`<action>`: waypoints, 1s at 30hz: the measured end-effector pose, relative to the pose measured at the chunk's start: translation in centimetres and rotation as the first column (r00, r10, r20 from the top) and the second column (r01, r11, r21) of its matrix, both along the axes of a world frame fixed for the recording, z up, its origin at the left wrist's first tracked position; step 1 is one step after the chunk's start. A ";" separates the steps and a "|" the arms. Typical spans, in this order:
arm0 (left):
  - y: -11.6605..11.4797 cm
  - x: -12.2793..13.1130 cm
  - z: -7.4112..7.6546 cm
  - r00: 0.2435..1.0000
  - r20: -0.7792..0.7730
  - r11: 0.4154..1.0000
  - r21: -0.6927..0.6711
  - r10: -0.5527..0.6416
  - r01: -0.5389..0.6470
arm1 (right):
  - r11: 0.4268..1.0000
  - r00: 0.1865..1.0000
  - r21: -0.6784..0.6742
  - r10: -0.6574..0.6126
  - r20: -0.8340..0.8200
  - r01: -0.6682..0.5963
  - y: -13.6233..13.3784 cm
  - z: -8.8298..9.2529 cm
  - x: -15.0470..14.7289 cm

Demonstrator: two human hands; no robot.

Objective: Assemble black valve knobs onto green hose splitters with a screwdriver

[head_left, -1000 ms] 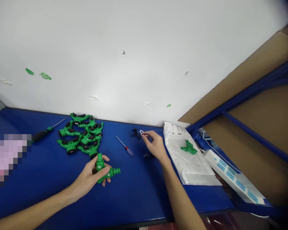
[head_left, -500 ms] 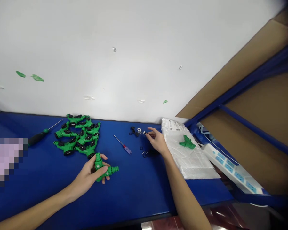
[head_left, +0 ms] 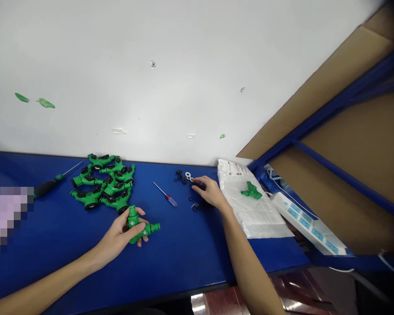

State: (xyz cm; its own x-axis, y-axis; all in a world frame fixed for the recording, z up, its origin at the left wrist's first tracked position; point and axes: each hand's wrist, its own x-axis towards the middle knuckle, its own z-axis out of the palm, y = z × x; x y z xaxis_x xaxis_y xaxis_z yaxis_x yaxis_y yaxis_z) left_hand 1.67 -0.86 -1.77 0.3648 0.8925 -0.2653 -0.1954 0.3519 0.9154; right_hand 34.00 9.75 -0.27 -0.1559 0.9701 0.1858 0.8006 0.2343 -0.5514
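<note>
My left hand [head_left: 123, 232] is closed around a green plastic hose splitter [head_left: 138, 226] that rests on the blue table [head_left: 184, 249]. My right hand [head_left: 207, 191] reaches to a small scatter of black and white rings [head_left: 184, 177] near the wall, its fingertips pinched together there; what they hold is too small to make out. A few more small black rings and a metal clip [head_left: 193, 204] lie just below that hand.
A pile of green splitters [head_left: 105, 186] lies at the back left, with a black-and-green screwdriver [head_left: 52, 183] beside it. A small red-handled screwdriver [head_left: 166, 195] is mid-table. A white plastic bag [head_left: 252, 210] carries one green part [head_left: 250, 191]. A power strip [head_left: 310, 229] and cardboard shelf stand right.
My right hand has lowered onto the small rings and closed its fingertips. My left hand keeps the green splitter in place. The view has shifted slightly.
</note>
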 end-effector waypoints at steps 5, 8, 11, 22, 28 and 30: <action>0.0 -0.1 0.1 1.000 0.009 1.000 -0.015 0.008 -0.007 | 0.978 0.998 -0.198 0.069 0.000 -0.068 -2.8 2.5 2.0; 0.1 -0.2 0.4 0.999 0.049 0.999 -0.048 0.023 -0.021 | 0.947 0.996 -0.319 0.061 0.061 -0.039 -3.9 2.8 2.2; 0.1 -0.2 0.6 0.997 0.077 0.996 -0.090 0.017 -0.010 | 0.937 0.988 -0.349 0.076 0.137 -0.023 -4.3 2.8 1.6; 0.1 -0.4 0.2 1.000 0.017 0.998 -0.063 -0.026 0.027 | 0.986 0.985 -0.062 -0.151 0.080 0.156 -2.9 1.5 3.9; 0.2 -0.5 0.3 1.000 -0.021 0.996 -0.089 -0.006 0.004 | 0.981 0.993 -0.151 -0.115 0.034 0.119 -2.0 0.0 4.8; 0.2 -0.5 0.3 1.000 -0.011 0.996 -0.087 -0.004 0.003 | 0.980 0.994 -0.167 -0.113 -0.002 0.111 -2.0 -0.2 4.8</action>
State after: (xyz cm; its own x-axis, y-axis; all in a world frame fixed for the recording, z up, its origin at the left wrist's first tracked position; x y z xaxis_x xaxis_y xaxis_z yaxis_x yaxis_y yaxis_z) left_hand 1.18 -0.64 -1.42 0.3645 0.8646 -0.3459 -0.1842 0.4310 0.8833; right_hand 38.78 7.78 -0.45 -0.0433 0.9988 0.0212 0.8102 0.0475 -0.5842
